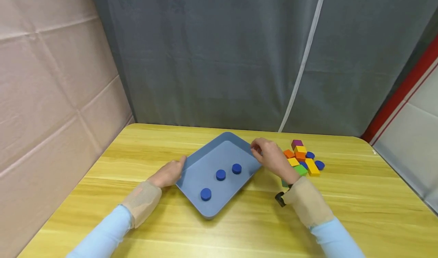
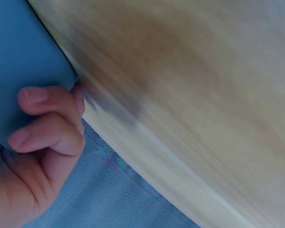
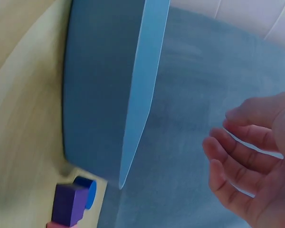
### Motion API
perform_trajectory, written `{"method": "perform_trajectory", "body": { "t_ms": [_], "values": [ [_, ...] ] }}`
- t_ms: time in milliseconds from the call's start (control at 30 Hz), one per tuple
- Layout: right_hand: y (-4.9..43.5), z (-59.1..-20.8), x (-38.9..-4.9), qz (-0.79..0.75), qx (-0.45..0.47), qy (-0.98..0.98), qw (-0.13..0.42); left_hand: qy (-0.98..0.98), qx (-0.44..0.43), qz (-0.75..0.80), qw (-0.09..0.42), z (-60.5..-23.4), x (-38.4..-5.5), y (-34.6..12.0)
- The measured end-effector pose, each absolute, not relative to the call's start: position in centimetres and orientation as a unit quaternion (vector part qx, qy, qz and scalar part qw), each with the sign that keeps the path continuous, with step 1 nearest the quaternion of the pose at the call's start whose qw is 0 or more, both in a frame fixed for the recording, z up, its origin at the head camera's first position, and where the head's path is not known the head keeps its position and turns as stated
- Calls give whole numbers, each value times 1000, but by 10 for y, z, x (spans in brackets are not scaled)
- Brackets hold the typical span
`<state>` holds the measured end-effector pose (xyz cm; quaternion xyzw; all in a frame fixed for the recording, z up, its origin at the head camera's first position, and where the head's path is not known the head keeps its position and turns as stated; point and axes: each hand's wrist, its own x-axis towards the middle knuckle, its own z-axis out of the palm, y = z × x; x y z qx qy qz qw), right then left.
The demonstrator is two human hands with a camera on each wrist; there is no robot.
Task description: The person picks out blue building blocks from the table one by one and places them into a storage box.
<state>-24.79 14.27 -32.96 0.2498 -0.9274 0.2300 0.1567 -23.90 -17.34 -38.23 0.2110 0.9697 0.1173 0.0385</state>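
A grey-blue tray [image 1: 224,155] stands turned at an angle on the table, with three blue discs [image 1: 220,174] lying in a slanting row inside it. My left hand [image 1: 170,173] grips the tray at its left corner; in the left wrist view, curled fingers [image 2: 52,128] lie against the tray's outer side. Over the tray's right edge is my right hand [image 1: 270,155], apart from the discs. The right wrist view shows its fingers [image 3: 242,161] loosely bent with nothing visible between them, beside the tray's wall [image 3: 104,85].
Right of the tray, a loose pile holds a purple block [image 1: 297,144], a green block [image 1: 301,170], orange and yellow blocks [image 1: 312,167] and several blue pieces [image 1: 319,165]. My right forearm passes close to it. A grey curtain [image 1: 212,60] hangs behind the wooden table [image 1: 147,136].
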Motion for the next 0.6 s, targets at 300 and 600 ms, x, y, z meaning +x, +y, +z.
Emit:
{"method": "perform_trajectory", "body": {
  "t_ms": [300,600],
  "values": [
    [162,-339,-262,232,209,-936,159,970,213,110,36,-382,-240,-174],
    [182,-344,-275,215,218,-941,144,971,207,114,44,-382,-240,-173]
  ]
}}
